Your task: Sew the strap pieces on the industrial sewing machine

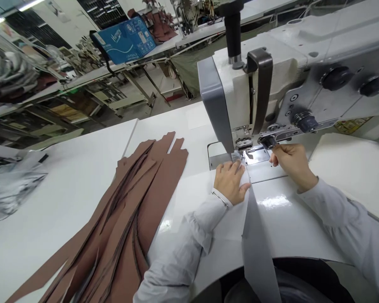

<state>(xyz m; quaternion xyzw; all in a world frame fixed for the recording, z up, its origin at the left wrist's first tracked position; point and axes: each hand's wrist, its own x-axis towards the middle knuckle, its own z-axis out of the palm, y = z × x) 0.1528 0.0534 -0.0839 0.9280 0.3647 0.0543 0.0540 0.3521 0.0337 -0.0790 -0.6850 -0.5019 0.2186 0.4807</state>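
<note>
My left hand (230, 181) lies on a pale grey strip of material (259, 248), its fingers stretched toward the needle area of a white sewing machine (284, 63). The strip runs from under the presser foot (244, 147) and hangs over the table's front edge. Beside the needle plate (259, 155), my right hand (290, 162) is closed, with thumb and forefinger at a small dark knob (268, 142) low on the machine head. Left of my left hand lies a loose pile of brown cut pieces (145, 185).
The white table (82, 168) carries a blurred clear plastic bundle (12, 181) at far left. A pale sheet (350, 168) lies on the right. Behind, a blue box (124, 40) stands on another bench among more machines. Something dark sits below the front edge.
</note>
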